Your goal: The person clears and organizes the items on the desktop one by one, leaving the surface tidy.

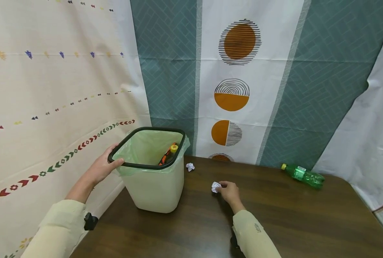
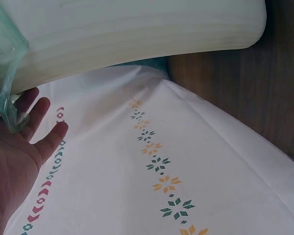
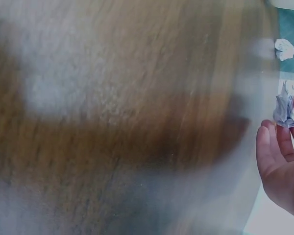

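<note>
A white trash bin [image 1: 157,190] with a black rim and a pale green liner bag [image 1: 139,147] stands upright on the table. My left hand [image 1: 101,166] holds its rim at the left side, thumb over the edge and the other fingers outside. In the left wrist view that hand [image 2: 19,152] shows beside the liner. My right hand [image 1: 230,193] pinches a crumpled paper ball [image 1: 215,187] between fingertips and thumb, right of the bin. The right wrist view shows this paper ball [image 3: 285,108] raised above the tabletop. A second paper ball [image 1: 190,167] lies by the bin's right side.
A green plastic bottle [image 1: 304,176] with a yellow cap lies on its side at the table's back right. Inside the bin, a yellow cap [image 1: 173,148] and an orange-and-black item show. Patterned cloths [image 1: 168,71] hang behind and left of the brown table [image 1: 275,215].
</note>
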### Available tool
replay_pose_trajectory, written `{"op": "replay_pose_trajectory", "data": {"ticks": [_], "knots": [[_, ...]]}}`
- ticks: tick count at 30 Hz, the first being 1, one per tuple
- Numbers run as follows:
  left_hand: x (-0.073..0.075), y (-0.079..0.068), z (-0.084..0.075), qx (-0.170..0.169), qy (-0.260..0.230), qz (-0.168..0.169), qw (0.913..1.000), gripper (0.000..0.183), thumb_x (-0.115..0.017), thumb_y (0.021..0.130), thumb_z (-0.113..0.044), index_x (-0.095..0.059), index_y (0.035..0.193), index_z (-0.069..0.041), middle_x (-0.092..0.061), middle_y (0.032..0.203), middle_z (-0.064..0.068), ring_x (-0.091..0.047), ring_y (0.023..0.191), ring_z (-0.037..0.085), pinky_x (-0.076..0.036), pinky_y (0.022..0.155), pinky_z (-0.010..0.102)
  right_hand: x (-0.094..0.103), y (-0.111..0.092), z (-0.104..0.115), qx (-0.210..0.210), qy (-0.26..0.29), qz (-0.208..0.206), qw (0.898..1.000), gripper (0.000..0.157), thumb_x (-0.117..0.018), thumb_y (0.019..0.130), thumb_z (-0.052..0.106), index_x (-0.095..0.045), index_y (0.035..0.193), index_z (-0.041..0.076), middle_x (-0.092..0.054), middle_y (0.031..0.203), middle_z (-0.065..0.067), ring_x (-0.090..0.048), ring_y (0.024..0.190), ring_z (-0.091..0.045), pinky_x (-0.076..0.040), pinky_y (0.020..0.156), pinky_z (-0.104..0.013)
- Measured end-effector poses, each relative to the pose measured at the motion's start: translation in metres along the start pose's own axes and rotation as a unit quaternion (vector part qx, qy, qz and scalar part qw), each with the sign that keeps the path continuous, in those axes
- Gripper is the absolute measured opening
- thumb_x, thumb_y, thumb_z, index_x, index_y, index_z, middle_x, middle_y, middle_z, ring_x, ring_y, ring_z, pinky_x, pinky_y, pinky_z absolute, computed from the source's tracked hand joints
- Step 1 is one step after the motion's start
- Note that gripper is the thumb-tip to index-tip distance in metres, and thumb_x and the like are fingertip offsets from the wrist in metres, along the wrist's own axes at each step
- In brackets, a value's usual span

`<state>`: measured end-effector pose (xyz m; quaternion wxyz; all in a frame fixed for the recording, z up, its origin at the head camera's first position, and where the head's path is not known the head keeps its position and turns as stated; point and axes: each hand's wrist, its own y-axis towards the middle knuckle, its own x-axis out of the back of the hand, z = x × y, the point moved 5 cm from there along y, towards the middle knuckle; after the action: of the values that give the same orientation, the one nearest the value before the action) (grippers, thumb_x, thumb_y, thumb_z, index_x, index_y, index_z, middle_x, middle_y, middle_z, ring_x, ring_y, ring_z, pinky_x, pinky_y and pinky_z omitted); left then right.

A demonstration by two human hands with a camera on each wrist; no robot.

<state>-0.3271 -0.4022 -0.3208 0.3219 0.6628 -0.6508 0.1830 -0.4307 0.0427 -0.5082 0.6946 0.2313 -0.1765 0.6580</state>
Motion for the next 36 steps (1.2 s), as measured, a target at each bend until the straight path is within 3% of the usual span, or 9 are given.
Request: {"op": "replay_pose_trajectory", "data": {"ticks": [11, 16, 23, 36], "knots": [[0.000, 0.003, -0.006, -0.015, 0.004, 0.002, 0.9999, 0.085, -0.052, 0.097, -0.041, -0.008, 0.159, -0.005, -0.023, 0.154, 0.033, -0.028, 0.134, 0.051, -0.025, 0.101, 0.071, 0.020, -0.008, 0.018, -0.005, 0.050, -0.027, 0.998, 0.034, -0.074, 0.085, 0.012, -0.071, 0.117, -0.002, -0.071, 0.111, -0.017, -0.063, 0.102, -0.032, -0.050, 0.085, -0.045], [0.001, 0.001, -0.008, -0.011, 0.010, 0.004, 0.9999, 0.084, -0.052, 0.097, -0.042, -0.007, 0.159, -0.006, -0.021, 0.155, 0.033, -0.027, 0.135, 0.051, -0.025, 0.101, 0.071, 0.030, -0.015, 0.035, 0.013, 0.079, -0.053, 0.995, 0.033, -0.076, 0.084, 0.011, -0.072, 0.114, -0.002, -0.072, 0.105, -0.016, -0.065, 0.095, -0.028, -0.051, 0.080, -0.041], [0.001, 0.000, -0.007, 0.000, 0.022, 0.005, 0.9997, 0.084, -0.051, 0.097, -0.042, -0.007, 0.159, -0.006, -0.022, 0.154, 0.035, -0.028, 0.133, 0.054, -0.027, 0.098, 0.072, 0.049, -0.028, 0.071, 0.050, 0.112, -0.074, 0.990, 0.032, -0.077, 0.084, 0.010, -0.073, 0.114, 0.000, -0.073, 0.101, -0.015, -0.069, 0.094, -0.027, -0.055, 0.075, -0.036], [0.000, -0.005, -0.004, -0.006, 0.030, 0.000, 0.9995, 0.083, -0.049, 0.098, -0.042, -0.006, 0.159, -0.004, -0.024, 0.151, 0.038, -0.029, 0.131, 0.056, -0.028, 0.096, 0.072, 0.094, -0.053, 0.155, 0.128, 0.176, -0.066, 0.974, 0.031, -0.078, 0.085, 0.013, -0.074, 0.115, 0.006, -0.071, 0.103, -0.008, -0.066, 0.092, -0.021, -0.055, 0.074, -0.030]]}}
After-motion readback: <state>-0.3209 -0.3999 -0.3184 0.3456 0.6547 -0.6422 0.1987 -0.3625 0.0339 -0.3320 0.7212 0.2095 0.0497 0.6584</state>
